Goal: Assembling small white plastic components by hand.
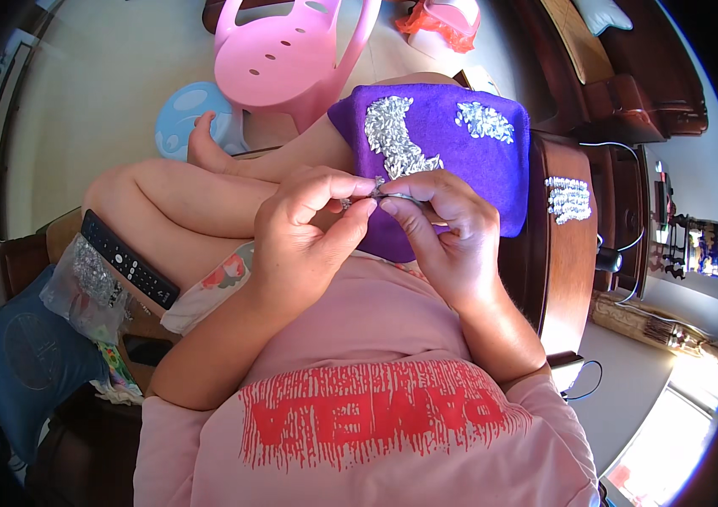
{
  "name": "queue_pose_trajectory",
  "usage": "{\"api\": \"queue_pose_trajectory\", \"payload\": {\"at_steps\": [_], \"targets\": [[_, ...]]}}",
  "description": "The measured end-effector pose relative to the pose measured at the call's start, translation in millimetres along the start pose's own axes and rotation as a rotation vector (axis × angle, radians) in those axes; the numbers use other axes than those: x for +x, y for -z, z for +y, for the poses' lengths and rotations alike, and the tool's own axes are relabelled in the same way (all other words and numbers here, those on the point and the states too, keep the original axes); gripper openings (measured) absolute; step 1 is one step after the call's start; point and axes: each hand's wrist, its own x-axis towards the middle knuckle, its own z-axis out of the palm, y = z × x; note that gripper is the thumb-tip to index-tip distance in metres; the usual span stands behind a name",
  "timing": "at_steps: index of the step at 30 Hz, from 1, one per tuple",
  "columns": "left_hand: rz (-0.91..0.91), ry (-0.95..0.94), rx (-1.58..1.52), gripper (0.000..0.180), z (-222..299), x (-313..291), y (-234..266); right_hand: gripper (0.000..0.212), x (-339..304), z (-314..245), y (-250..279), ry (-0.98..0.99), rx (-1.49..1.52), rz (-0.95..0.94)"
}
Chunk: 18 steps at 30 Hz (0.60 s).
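here we are with both hands at work: our left hand and right hand each pinch, thumb to forefinger, on a tiny glittery piece between their fingertips; whether it is 1 bit or several joined, we can't tell. how far along, then? just beyond our fingertips sit 2 loose lots of silvery bits, a big heap and, ahead of our right hand, a smaller heap, so we'd judge plenty is left. off to the right of our right hand, neat rows of shiny pieces line the wooden armrest; we'd take those for finished ones, so a fair share looks done, the pinched one not yet among them. now the edges: the purple cloth under the heaps ends near the armrest, right of our right hand, and the big heap nearly touches our fingers, so a careless knuckle could scatter it. bare purple shows between the heaps and beside our right hand, giving that side more room; our left hand has our bent leg just beside it.
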Motion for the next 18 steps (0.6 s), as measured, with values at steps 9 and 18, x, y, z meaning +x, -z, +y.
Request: {"api": "queue_pose_trajectory", "payload": {"at_steps": [9, 18], "targets": [[-0.034, 0.052, -0.053, 0.02, -2, 0, 0, 0.011, 0, -2, 1, -0.036, -0.01, 0.014], [-0.165, 0.291, -0.379, 0.027, -8, 3, 5, 0.011, 4, 11, 6, -0.182, 0.133, -0.033]]}}
